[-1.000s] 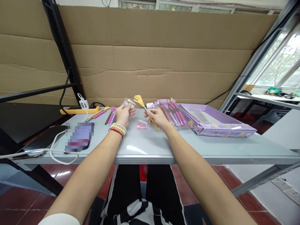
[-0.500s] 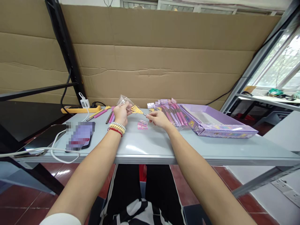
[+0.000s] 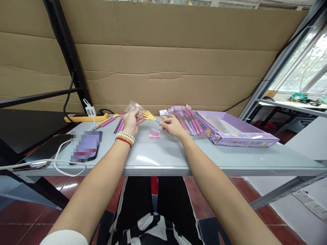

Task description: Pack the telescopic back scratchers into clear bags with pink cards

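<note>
My left hand [image 3: 133, 121] is closed on a crinkled clear plastic bag [image 3: 133, 106]. Between the fingers of my right hand [image 3: 172, 126] is the thin metal neck of a yellow hand-shaped back scratcher [image 3: 148, 115], its spread fingers pointing left toward the bag. The rest of its handle is hidden by my hand. Small pink printed cards [image 3: 154, 133] lie on the table between my hands. Just beyond my right hand lie several bagged pink and purple back scratchers [image 3: 190, 122]. Left of my left hand are loose back scratchers with pink and dark handles [image 3: 119, 126].
A purple open box [image 3: 245, 140] stands at the right on the grey table [image 3: 224, 160]. A phone [image 3: 88, 146], a white cable [image 3: 57, 163] and a yellow power strip [image 3: 87, 118] are at the left. Cardboard [image 3: 163, 61] walls off the back.
The yellow back scratcher and the bag now have a slightly wider gap between them. The bag bunches more to the left above my left hand. The view has tilted a little downward.
</note>
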Demonstrator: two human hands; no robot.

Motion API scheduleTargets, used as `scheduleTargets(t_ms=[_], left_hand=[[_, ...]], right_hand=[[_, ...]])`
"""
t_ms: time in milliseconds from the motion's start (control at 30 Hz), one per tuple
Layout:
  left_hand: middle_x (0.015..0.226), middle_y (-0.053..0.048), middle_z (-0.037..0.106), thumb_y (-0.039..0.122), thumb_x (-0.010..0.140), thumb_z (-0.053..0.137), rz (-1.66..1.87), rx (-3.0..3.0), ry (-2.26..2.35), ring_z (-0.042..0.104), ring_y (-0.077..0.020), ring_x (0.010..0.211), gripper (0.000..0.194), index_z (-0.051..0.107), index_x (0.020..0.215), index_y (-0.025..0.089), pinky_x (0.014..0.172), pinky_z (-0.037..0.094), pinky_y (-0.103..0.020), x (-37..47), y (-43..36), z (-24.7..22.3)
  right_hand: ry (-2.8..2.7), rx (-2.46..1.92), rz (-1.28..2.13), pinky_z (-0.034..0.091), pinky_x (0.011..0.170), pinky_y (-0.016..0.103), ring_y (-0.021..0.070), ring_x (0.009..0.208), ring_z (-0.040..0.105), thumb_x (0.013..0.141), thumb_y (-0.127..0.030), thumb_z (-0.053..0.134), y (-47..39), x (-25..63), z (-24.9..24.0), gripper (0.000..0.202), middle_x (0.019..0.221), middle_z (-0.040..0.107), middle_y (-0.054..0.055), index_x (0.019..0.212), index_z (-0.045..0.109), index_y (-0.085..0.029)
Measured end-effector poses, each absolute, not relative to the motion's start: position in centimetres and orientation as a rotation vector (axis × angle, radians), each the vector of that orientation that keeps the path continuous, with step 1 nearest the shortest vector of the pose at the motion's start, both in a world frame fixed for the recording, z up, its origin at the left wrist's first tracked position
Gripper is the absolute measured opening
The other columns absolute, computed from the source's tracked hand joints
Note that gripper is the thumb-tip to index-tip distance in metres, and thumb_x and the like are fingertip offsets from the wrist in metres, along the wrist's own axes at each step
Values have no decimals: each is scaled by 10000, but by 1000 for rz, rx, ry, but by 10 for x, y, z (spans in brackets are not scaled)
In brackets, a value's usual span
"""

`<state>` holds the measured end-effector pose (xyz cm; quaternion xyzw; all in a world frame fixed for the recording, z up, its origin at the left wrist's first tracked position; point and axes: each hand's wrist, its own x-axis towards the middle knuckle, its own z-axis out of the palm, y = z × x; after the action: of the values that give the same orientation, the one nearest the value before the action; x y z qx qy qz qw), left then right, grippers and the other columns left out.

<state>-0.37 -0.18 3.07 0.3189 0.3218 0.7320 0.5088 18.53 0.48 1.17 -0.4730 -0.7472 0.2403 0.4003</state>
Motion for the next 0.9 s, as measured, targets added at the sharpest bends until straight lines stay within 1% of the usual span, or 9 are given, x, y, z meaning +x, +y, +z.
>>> scheduleTargets(t_ms=[133,233,300,400,567,733,900], left_hand=[[663,-39,670,231,753,674,1729,820,776,667,-148,605,150,566,710,136,685,571,-323,0,-3,30],[643,-13,661,247,769,671,1835,740,756,670,-135,609,159,546,740,154,683,566,-293,0,-2,31],[652,-8,660,278,780,668,1903,682,737,684,-142,645,187,524,744,164,691,561,-284,-2,-1,32],[687,-31,673,339,782,669,1923,647,740,702,-166,701,232,519,745,165,693,556,-283,-5,1,33],[701,-74,700,391,768,663,1814,668,731,710,-197,745,276,503,711,173,670,555,-286,-4,0,32],[701,-49,695,323,779,659,1845,631,734,712,-185,740,220,507,722,174,668,549,-265,-4,-2,35],[696,-41,687,267,779,677,1752,748,749,685,-144,660,160,572,745,152,649,552,-250,-3,-5,34]], right_hand=[[-1869,-1135,619,320,502,242,96,474,431,747,-462,561,6,184,10,339,564,598,22,631,636,-153],[-1880,-1125,596,326,519,244,100,487,434,755,-467,555,6,184,9,345,551,581,13,643,639,-152],[-1899,-1118,510,332,543,246,108,517,446,764,-454,552,6,185,9,342,548,569,9,629,639,-151],[-1927,-1094,396,334,569,248,114,556,451,771,-434,544,5,185,8,337,565,567,7,624,649,-150],[-1951,-1099,375,321,570,250,112,550,431,766,-424,540,6,185,8,330,552,550,1,625,654,-148],[-1954,-1102,393,315,563,250,111,546,426,773,-434,534,6,186,8,344,553,553,5,606,632,-150],[-1947,-1134,473,312,552,247,107,527,430,777,-448,525,8,187,8,365,546,561,8,578,608,-153]])
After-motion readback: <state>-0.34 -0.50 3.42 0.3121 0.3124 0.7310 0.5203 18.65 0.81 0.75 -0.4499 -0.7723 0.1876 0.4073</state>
